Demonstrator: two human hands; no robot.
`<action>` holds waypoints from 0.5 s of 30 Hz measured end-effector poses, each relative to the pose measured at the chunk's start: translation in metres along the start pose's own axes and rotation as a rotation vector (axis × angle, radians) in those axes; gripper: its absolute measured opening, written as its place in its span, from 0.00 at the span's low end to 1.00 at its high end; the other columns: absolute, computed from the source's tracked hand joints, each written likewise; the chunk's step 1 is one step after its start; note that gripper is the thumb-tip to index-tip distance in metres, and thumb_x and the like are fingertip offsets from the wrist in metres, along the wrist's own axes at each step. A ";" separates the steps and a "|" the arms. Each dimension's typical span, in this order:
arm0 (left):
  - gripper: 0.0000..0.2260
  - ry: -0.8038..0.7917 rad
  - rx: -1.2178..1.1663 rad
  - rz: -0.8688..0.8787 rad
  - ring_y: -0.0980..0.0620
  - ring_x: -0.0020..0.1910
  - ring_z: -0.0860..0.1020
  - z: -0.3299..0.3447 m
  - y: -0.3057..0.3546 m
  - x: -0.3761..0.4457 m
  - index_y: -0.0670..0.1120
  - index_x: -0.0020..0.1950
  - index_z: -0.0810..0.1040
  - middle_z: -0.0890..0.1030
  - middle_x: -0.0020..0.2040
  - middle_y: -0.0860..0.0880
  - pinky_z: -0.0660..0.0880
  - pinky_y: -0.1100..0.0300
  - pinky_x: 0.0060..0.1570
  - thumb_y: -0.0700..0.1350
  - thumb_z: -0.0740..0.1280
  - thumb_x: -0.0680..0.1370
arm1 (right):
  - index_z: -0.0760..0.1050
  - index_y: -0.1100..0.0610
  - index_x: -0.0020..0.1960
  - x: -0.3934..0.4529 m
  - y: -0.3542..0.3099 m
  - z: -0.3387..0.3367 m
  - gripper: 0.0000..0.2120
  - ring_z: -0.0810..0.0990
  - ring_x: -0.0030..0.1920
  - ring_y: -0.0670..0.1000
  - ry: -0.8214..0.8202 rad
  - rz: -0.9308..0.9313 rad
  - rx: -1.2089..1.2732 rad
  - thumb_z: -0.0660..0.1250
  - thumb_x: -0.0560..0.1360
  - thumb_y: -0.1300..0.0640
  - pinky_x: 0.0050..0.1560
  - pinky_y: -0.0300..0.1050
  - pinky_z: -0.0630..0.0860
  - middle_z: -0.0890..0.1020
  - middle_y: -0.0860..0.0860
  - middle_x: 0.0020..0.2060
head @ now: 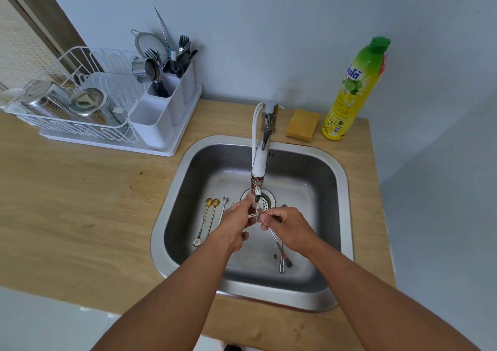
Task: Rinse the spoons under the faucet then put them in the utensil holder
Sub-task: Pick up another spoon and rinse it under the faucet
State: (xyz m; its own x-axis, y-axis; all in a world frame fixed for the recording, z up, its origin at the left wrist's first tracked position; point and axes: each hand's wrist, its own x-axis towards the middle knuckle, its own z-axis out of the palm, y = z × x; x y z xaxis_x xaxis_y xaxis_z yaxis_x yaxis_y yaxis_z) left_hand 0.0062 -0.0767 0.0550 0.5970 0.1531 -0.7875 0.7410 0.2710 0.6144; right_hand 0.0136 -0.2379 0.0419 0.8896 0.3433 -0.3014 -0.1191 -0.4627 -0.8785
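Water runs from the white faucet (259, 159) into the steel sink (345, 194). My right hand (289, 229) pinches the handle of a silver spoon (272, 237) and holds its bowl in the stream. My left hand (235, 225) has its fingertips curled round that spoon's bowl under the water. Another silver spoon (282, 260) lies on the sink floor below my right hand. Two gold spoons (211, 217) and a thin silver spoon (224, 206) lie at the sink's left. The white utensil holder (174, 92), with several utensils in it, stands at the back left.
A white wire dish rack (80, 103) with jars and a lid stands beside the holder on the wooden counter (80, 202). A yellow sponge (302, 125) and a dish-soap bottle (355, 89) sit behind the sink at the right. The drain strainer (267, 200) is under the faucet.
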 end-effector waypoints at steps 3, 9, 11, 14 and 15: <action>0.18 0.034 -0.029 -0.019 0.52 0.48 0.80 0.002 0.003 -0.003 0.52 0.45 0.85 0.87 0.43 0.53 0.67 0.51 0.45 0.63 0.64 0.80 | 0.86 0.48 0.44 0.000 0.001 0.000 0.09 0.81 0.39 0.37 -0.012 -0.006 -0.028 0.70 0.80 0.53 0.41 0.27 0.71 0.86 0.41 0.37; 0.17 0.113 0.062 0.101 0.51 0.45 0.78 0.006 -0.001 -0.006 0.48 0.46 0.84 0.85 0.43 0.52 0.67 0.58 0.37 0.62 0.70 0.79 | 0.86 0.49 0.42 0.001 0.002 0.004 0.10 0.78 0.43 0.38 0.004 -0.020 -0.153 0.69 0.80 0.51 0.47 0.40 0.68 0.84 0.36 0.36; 0.17 0.137 0.054 0.113 0.51 0.45 0.79 0.007 0.000 -0.006 0.47 0.48 0.84 0.86 0.43 0.51 0.69 0.58 0.42 0.60 0.67 0.81 | 0.86 0.48 0.43 0.001 0.003 0.003 0.09 0.77 0.44 0.39 0.018 -0.002 -0.153 0.69 0.80 0.51 0.46 0.41 0.71 0.84 0.35 0.37; 0.18 0.145 0.004 0.048 0.51 0.45 0.78 0.007 0.003 -0.005 0.48 0.50 0.84 0.87 0.45 0.51 0.68 0.51 0.49 0.58 0.61 0.84 | 0.86 0.47 0.44 0.001 0.003 0.000 0.08 0.79 0.43 0.41 0.035 0.008 -0.132 0.70 0.79 0.51 0.44 0.41 0.74 0.84 0.37 0.38; 0.18 0.135 -0.001 0.034 0.52 0.45 0.77 0.007 0.004 -0.006 0.49 0.50 0.84 0.87 0.45 0.52 0.68 0.51 0.47 0.58 0.60 0.84 | 0.86 0.47 0.44 0.001 0.002 -0.001 0.08 0.79 0.43 0.42 0.036 0.004 -0.130 0.70 0.79 0.51 0.44 0.42 0.75 0.84 0.38 0.38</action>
State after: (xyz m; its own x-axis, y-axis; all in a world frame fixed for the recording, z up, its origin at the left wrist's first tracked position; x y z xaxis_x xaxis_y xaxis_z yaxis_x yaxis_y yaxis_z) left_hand 0.0083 -0.0831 0.0624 0.5752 0.2886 -0.7654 0.7205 0.2642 0.6411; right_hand 0.0143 -0.2396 0.0401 0.9047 0.3131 -0.2889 -0.0661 -0.5666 -0.8213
